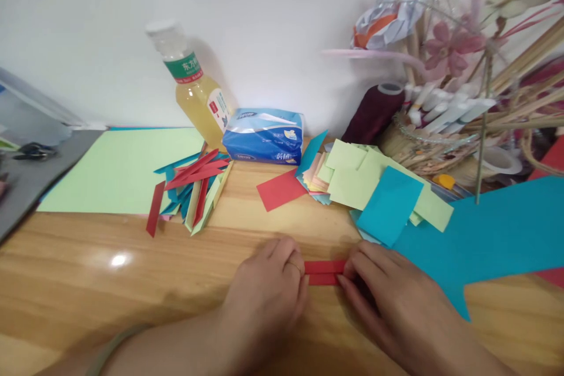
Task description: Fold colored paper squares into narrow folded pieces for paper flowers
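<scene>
A narrow red paper strip [324, 274], creased along its length, lies flat on the table between my two hands. My left hand [273, 282] grips its left end with curled fingers. At the strip's right end, my right hand [383, 288] pinches it between thumb and fingers. Both ends of the strip are hidden under the fingers. Left of my hands sits a pile of folded paper strips [194, 185] in red, blue and pale green. Beyond my hands is a flat red paper rectangle [282, 189], next to a spread of green paper rectangles [356, 179].
Against the wall stand a bottle of yellow drink [198, 100] and a blue tissue pack [264, 136]. A basket of dried stems and pens [418, 135] stands at the right, beside a maroon thread spool [374, 111]. Pale green sheets [118, 170] and blue sheets [497, 229] flank the work area.
</scene>
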`<state>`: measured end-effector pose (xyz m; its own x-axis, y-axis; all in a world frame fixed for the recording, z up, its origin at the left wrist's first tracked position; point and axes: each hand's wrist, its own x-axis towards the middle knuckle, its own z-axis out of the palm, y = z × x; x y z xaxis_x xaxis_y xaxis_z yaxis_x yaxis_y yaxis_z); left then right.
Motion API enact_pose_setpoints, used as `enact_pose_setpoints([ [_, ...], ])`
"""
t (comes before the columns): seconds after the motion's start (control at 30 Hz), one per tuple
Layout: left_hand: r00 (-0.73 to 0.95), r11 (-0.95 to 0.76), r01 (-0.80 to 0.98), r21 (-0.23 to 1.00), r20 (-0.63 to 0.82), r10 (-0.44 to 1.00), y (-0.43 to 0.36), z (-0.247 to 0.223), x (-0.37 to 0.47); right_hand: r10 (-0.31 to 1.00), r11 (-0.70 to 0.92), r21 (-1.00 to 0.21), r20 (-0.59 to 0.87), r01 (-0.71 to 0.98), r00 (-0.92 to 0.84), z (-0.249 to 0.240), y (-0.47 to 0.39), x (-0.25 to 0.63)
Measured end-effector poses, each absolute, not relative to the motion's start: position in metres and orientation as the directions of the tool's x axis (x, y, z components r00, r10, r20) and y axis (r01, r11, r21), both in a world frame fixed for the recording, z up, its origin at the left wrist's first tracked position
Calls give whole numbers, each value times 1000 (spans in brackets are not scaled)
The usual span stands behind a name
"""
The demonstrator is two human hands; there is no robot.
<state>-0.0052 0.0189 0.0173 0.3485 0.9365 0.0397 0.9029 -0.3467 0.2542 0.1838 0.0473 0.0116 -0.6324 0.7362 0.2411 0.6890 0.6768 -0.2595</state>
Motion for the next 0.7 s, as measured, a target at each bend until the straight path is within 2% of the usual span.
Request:
enact_pose_setpoints([
  [0.3, 371, -403, 892, 207, 175, 912, 21, 7, -11, 731, 675, -179, 296, 716, -615, 8, 45, 184],
  [0.43, 354, -379, 885, 270, 138, 925, 23, 11, -11, 723, 675, -170, 349, 718, -596, 6, 46, 184],
  [0.57, 349, -361, 889, 281, 96, 932, 24, 14, -12, 711, 696, -197, 331, 691, -621, 5, 46, 186],
  [0.7, 336, -364, 892, 269, 145, 931, 23, 11, -15, 695, 715, -224, 320, 662, -643, 3, 47, 187],
])
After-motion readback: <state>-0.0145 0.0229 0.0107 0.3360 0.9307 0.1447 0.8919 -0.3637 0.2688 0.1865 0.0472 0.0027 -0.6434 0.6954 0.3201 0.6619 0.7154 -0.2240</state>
